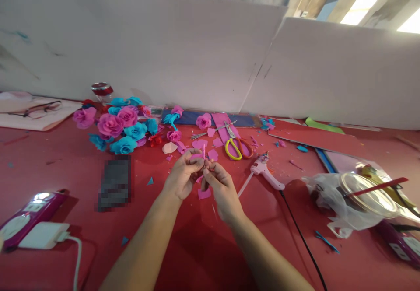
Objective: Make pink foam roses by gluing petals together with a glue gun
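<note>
My left hand (184,176) and my right hand (223,189) meet over the middle of the red table. Their fingertips pinch the lower end of a small upright roll of pink crepe paper (203,151). A thin stem may run below it, but the fingers hide most of that part. Loose pink paper petals (212,155) lie just beyond and under the hands. Scissors (232,149) with one yellow and one orange handle rest behind my right hand. To its right lies a pink glue gun (267,173) with a glue stick in its back end.
A bunch of pink, blue and red paper flowers (110,125) sits at the back left, above a blurred dark rectangle (115,184). A power strip (36,212) with a white charger is at far left. Right stands a plastic-bagged container (367,194). A pale partition (164,50) closes the back.
</note>
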### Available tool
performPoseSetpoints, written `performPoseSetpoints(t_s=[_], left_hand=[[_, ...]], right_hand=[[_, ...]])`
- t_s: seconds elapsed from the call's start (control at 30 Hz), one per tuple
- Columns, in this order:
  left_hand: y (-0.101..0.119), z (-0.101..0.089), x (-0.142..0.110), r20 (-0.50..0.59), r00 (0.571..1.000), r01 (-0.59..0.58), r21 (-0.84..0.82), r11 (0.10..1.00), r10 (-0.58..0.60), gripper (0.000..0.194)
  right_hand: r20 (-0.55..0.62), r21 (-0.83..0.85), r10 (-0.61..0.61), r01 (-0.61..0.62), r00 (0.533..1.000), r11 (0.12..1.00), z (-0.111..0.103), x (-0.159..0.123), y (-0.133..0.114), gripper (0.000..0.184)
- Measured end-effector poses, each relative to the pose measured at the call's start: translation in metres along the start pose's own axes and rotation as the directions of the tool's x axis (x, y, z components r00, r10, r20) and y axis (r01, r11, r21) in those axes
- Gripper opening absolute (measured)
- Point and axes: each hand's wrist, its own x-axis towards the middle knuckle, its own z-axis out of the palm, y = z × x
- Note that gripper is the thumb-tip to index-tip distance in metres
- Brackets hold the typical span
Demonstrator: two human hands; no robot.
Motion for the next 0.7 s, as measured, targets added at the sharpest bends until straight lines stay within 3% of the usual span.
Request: performPoseSetpoints(t_s=[0.27, 0.43, 0.7], left_hand=[[-0.003, 0.003, 0.001, -0.065, 0.992, 0.093, -0.181, 0.979, -0.106, 0.03], [-0.005, 0.003, 0.003, -0.131, 0.978, 0.129, -0.234, 0.964, -0.163, 0.031], [-0.007, 0.0, 0.005, -0.125, 0.97, 0.169, -0.26, 0.951, -0.207, 0.023]], right_hand=[[0.048, -0.267, -0.21, 0.215, 0.977, 0.939, -0.002, 0.0, 0.006, 0.013], [0.04, -0.345, -0.229, 0.228, 0.973, 0.91, -0.003, 0.0, 0.011, 0.013], [0.074, -0.428, -0.233, 0.242, 0.97, 0.871, -0.004, 0.001, 0.005, 0.014]])
